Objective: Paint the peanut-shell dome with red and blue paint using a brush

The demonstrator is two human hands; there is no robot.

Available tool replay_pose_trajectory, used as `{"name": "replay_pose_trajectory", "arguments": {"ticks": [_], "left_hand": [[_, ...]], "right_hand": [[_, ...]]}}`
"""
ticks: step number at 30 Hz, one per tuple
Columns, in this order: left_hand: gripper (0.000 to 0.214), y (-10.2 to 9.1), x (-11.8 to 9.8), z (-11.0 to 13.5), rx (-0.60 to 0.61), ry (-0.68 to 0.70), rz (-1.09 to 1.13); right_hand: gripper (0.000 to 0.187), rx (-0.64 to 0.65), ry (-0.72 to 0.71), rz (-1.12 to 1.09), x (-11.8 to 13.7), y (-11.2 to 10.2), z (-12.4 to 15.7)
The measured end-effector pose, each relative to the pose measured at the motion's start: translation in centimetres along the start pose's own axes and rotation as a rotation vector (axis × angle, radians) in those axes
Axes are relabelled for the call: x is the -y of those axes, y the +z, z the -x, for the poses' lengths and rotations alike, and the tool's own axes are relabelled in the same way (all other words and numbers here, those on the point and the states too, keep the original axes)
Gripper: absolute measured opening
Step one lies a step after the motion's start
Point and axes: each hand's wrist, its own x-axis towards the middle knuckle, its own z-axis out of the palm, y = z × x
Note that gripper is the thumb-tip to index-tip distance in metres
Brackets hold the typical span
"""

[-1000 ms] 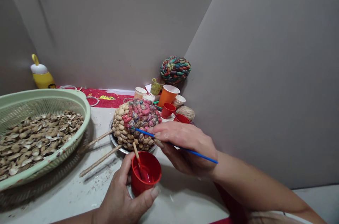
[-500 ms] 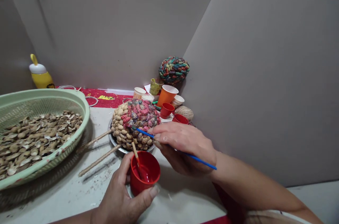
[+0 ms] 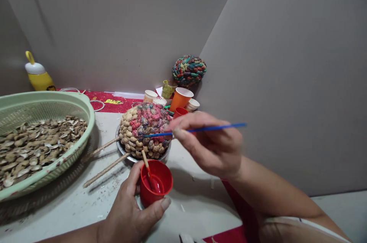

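Observation:
My left hand (image 3: 134, 204) is wrapped round a small red cup (image 3: 147, 196) with red liquid and a wooden stick (image 3: 147, 164) leaning inside. In my right hand (image 3: 212, 147) is a paintbrush (image 3: 210, 128) with a blue handle, pinched between thumb and fingers. Its tip meets a dome of peanut shells (image 3: 134, 141), partly painted red and dark, partly bare tan. The dome rests in a metal bowl (image 3: 118, 144), and two twine-wrapped sticks (image 3: 107, 169) reach out from it to the left.
A green basket (image 3: 91, 120) of shells stands at left, a yellow bottle (image 3: 41, 78) behind it. Behind the dome are an orange cup (image 3: 180, 99), several smaller cups and a multicoloured shell-covered ball (image 3: 189, 70). Grey panels (image 3: 281, 82) rise at the back and right.
My right hand has turned, swinging the brush's back end upward so that the handle lies nearly level. The tip stays at the dome. My left hand still holds the cup in place.

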Motion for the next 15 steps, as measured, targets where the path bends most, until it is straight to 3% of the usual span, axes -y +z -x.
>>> {"name": "replay_pose_trajectory", "arguments": {"ticks": [2, 8, 11, 15], "left_hand": [[0.075, 0.0, -0.2, 0.0, 0.001, -0.017, 0.007], [0.078, 0.2, -0.2, 0.1, -0.018, -0.055, 0.011], [0.083, 0.2, 0.3, 0.1, -0.015, -0.061, 0.021], [0.083, 0.1, 0.6, 0.1, -0.002, -0.04, 0.022]], "right_hand": [[0.007, -0.015, 0.131, -0.037, -0.5, 0.0, -1.1], [0.03, 0.134, 0.408, -0.258, -1.9, 0.5, -4.4], [0.04, 0.184, 0.463, -0.303, -2.4, 0.5, -5.6], [0.039, 0.226, 0.477, -0.339, -2.5, 0.4, -6.4]]}}
